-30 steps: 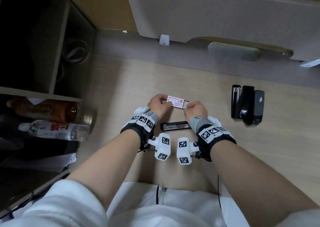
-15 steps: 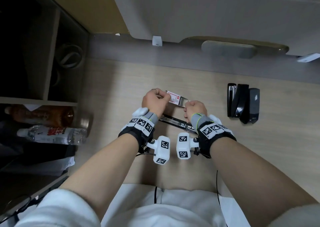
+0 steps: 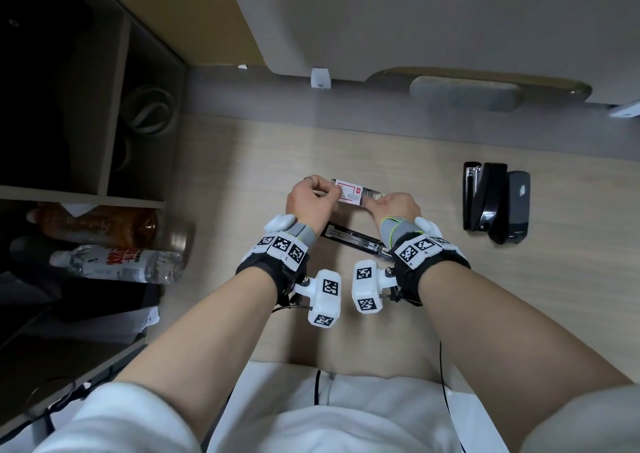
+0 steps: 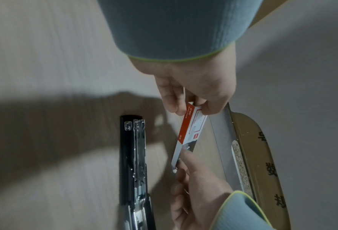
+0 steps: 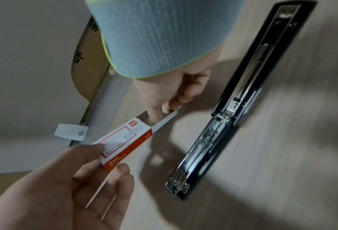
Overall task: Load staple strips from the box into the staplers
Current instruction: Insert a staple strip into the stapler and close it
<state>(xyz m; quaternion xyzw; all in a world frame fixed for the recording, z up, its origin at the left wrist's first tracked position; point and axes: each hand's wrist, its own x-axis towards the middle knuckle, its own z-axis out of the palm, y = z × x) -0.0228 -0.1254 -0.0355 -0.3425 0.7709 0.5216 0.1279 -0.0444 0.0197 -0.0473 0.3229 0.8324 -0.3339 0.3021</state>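
A small red and white staple box point(image 3: 348, 192) is held just above the desk. My left hand point(image 3: 333, 193) pinches its sleeve point(image 5: 124, 143) between thumb and fingers. My right hand point(image 3: 371, 202) pinches the grey inner tray point(image 5: 164, 121), which sticks out of the sleeve's right end. The left wrist view shows the box point(image 4: 191, 126) between my left hand point(image 4: 191, 109) and my right hand point(image 4: 183, 157). A black stapler point(image 3: 353, 239) lies opened flat below my hands, its metal channel point(image 5: 233, 109) facing up. No loose strip is visible.
Two more black staplers point(image 3: 485, 196) point(image 3: 516, 207) lie side by side at the right of the wooden desk point(image 3: 242, 175). A grey panel point(image 3: 415, 20) runs along the back. A shelf at the left holds a water bottle point(image 3: 114, 265).
The grey tray has slid out of the sleeve's right end, pulled by my right hand. The open stapler under my hands now lies at a slant.
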